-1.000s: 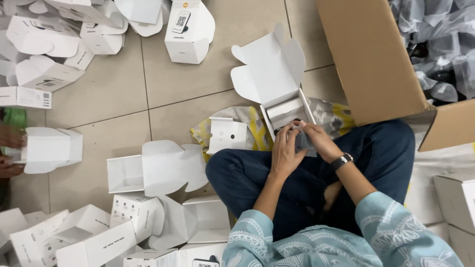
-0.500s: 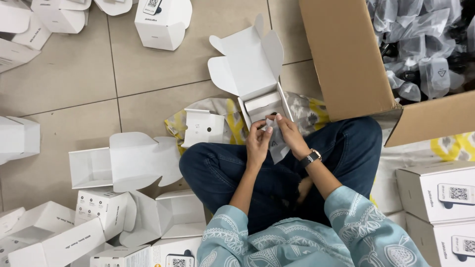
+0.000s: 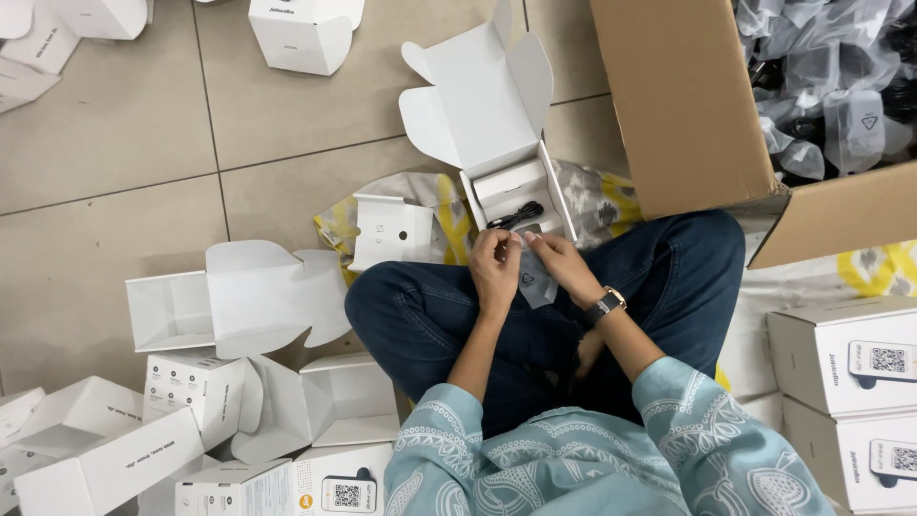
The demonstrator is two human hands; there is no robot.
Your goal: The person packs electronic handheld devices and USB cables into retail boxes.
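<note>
Hands at an open white carton (image 3: pixel 497 105)

Left hand (image 3: pixel 496 269) and right hand (image 3: pixel 564 268) pinch a grey plastic pouch (image 3: pixel 535 285); a black cable (image 3: pixel 516 214) lies inside, brown box (image 3: pixel 688 105) of bagged items beside.

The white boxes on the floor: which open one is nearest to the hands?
The open white box just beyond both hands, flaps raised. It alone shows a black cable inside.

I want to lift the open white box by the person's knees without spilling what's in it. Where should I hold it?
Grip the open white box by its two long side walls, coming from above. Its lid flaps stand open at the far end and would bend, and a black cable lies loose inside. Both hands hold a small plastic bag at its near end.
</note>
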